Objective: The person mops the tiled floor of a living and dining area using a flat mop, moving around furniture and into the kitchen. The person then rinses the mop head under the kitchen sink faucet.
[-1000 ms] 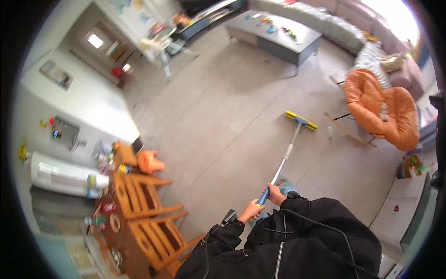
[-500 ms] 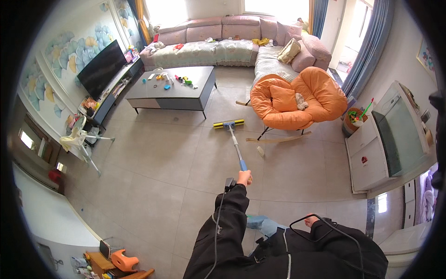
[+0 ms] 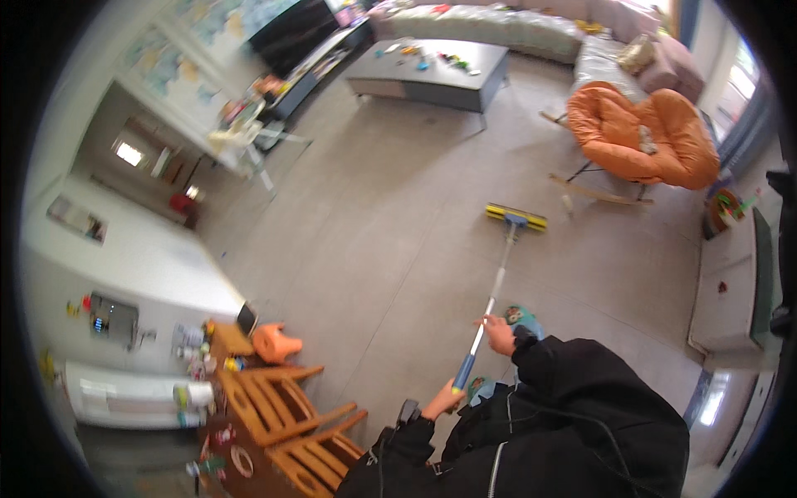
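A mop [image 3: 499, 282] with a yellow sponge head and a light metal pole slants across the tiled floor. Its head lies on the tiles ahead of me. My left hand [image 3: 442, 402] is closed round the lower end of its blue grip, close to my body. Farther up, my right hand [image 3: 500, 334] has its fingers round the bare pole. Beside the right hand shows a green slipper [image 3: 520, 315] on my foot; part of the other slipper is near the left hand.
An orange rocking chair [image 3: 614, 133] stands ahead right, with a small pale bottle-like object [image 3: 567, 205] by its runner. A grey coffee table [image 3: 415, 85] is at the far middle. Wooden chairs [image 3: 274, 407] and an orange stool [image 3: 275, 344] are at lower left; a white cabinet [image 3: 724, 286] is right.
My right hand has come from my side onto the pole. The left hand and mop have drawn nearer, the pole now slanting the other way. The view has turned left and down.
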Available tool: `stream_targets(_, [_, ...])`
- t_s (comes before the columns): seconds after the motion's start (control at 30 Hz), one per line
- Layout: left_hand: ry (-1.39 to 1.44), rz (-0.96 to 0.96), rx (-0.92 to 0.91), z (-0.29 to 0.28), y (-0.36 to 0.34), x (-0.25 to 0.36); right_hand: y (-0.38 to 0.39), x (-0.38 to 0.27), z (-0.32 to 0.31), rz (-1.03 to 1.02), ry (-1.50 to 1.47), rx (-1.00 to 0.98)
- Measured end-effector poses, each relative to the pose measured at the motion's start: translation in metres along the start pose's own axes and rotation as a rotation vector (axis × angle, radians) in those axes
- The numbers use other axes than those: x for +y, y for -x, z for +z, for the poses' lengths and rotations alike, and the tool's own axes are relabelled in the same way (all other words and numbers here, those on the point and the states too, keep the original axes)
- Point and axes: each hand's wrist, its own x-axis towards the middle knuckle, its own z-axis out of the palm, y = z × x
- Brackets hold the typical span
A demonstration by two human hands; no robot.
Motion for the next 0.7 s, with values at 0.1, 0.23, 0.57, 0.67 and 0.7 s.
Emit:
stream_targets(0.1, [-0.136, -0.188, 0.034, -0.015, 0.130, -0.049, 0.013, -0.084, 0.073, -0.652, 0.248, -0.285])
stream_targets(0.23, [-0.545, -0.231, 0.236, -0.052, 0.292, -0.055, 0.047, -0.198, 0.164, -0.745, 0.046, -1.066])
stream_targets(0.57, [-1.031, -0.108, 0.505, -0.131, 0.328, 0.003, 0.018, -0.270, 0.170, -0.369, 0.019, -0.814])
stream_targets(0.67, [-1.144, 0.059, 0.541, -0.156, 0.286, 0.034, -0.010, -0.241, 0.145, -0.272, -0.060, -0.618])
stream_targets(0.7, [-1.141, 0.143, 0.484, -0.163, 0.267, 0.050, -0.018, -0.230, 0.134, -0.261, -0.050, -0.501])
